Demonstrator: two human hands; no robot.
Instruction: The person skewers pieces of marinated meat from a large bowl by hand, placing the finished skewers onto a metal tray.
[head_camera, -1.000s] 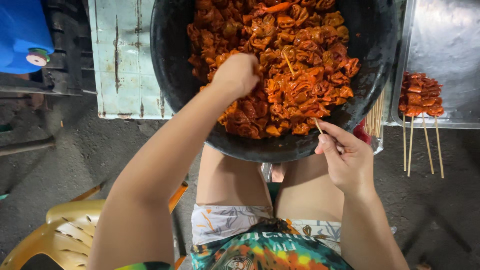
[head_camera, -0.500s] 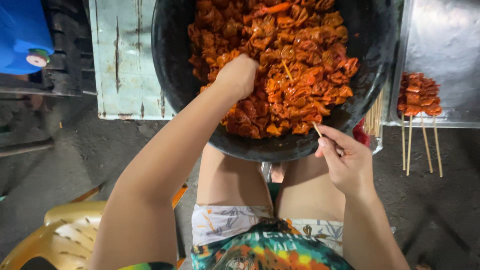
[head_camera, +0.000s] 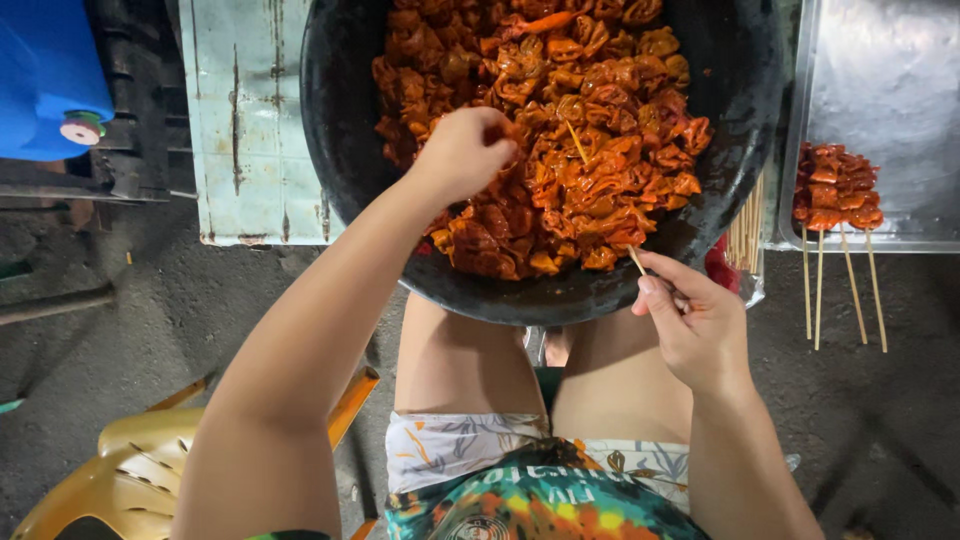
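I read this as the pick-a-piece step: left hand (head_camera: 462, 152) closed on marinated meat (head_camera: 560, 140) in the black basin (head_camera: 345, 160); right hand (head_camera: 700, 330) by basin's near rim pinches a bamboo skewer (head_camera: 636, 260). Next needs piece brought to skewer tip.

Bright overhead light glares off the metal tray (head_camera: 890, 90), the ground stays dim, and focus is sharp.

View: your one head camera, looking straight down over your lap.
Facing: toward the black basin (head_camera: 720, 230) on your knees and the ground beyond.
Distance: close; forearms fill the lower frame.
Right edge: metal tray (head_camera: 890, 100).
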